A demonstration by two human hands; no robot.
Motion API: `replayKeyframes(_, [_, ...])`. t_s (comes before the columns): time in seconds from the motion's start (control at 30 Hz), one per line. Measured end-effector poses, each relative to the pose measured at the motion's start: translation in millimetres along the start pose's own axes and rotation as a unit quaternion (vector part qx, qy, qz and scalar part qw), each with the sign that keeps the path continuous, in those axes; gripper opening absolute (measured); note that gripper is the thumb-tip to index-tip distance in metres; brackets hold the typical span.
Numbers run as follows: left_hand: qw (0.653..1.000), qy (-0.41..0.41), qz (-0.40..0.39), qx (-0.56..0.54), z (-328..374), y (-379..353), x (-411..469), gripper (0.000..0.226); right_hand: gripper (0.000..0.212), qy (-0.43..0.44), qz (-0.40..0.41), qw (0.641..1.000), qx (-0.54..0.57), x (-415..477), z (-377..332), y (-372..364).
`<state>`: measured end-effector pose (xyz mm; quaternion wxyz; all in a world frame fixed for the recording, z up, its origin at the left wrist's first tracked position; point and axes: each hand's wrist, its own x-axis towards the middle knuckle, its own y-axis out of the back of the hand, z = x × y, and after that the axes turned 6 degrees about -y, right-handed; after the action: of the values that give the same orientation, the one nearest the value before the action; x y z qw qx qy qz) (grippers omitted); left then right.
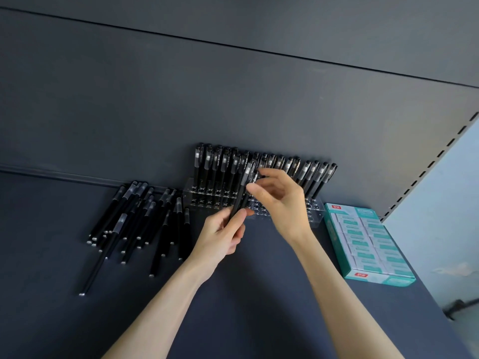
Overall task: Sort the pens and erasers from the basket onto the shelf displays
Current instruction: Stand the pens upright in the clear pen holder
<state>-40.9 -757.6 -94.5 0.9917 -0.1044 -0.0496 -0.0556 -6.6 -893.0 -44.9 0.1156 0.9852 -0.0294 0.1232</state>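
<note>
A clear acrylic pen stand sits against the shelf's back wall, its rear rows filled with several upright black pens. My left hand grips the lower ends of a few black pens in front of the stand. My right hand pinches the capped top of one of those pens. A pile of loose black pens lies on the shelf to the left. A teal box of erasers lies at the right. No basket is in view.
The dark shelf board runs under my forearms toward me. Its right edge drops off past the eraser box beside a slotted upright. The dark back panel rises behind the stand.
</note>
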Motion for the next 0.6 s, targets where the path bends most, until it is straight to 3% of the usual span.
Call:
replayKeyframes(0.33, [1.000,0.010,-0.022,0.003,1,-3,-4,0.022,0.029,-0.031,-0.007,0.997,0.066,-11,0,4])
replayKeyframes(0.5, [0.999,0.014,0.029,0.037,-2,-4,-4,0.026,0.030,0.017,0.163,0.983,0.085,2,-7,13])
replayKeyframes(0.6, [0.997,-0.005,0.061,0.056,-4,-2,-2,0.025,0.033,0.070,0.222,0.972,0.032,15,-12,21])
